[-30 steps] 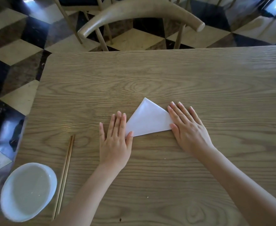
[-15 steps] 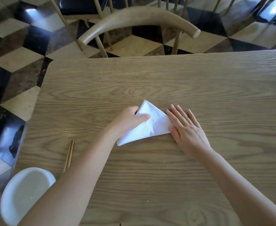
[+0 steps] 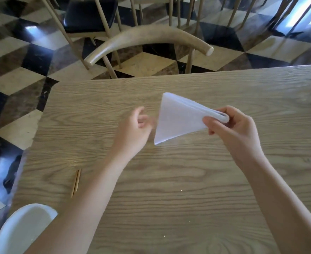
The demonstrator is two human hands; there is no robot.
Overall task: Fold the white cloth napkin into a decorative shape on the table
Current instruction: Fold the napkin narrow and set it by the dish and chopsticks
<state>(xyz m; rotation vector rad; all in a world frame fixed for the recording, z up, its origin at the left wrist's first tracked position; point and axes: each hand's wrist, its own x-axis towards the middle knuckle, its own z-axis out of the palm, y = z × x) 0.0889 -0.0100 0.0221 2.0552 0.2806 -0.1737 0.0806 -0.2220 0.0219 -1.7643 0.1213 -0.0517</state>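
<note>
Though folded into a thick layered triangle, white cloth napkin (image 3: 178, 119) judged light, soft and limp: prone to sag and spring open unless pinched across all layers. Raised, seemingly clear of light oak-grain wooden table (image 3: 187, 180), tilted, broad edge leftward. Right hand (image 3: 231, 129) closed on narrow right corner, stacked fold edges showing between thumb and fingers; best hold judged there, at the bound folds. Left hand (image 3: 134, 131) loosely curled, motion-blurred, just beside broad edge, holding nothing. Pair of slim wooden chopsticks (image 3: 75, 182) and round white ceramic bowl (image 3: 22, 228) well apart, lower left.
</note>
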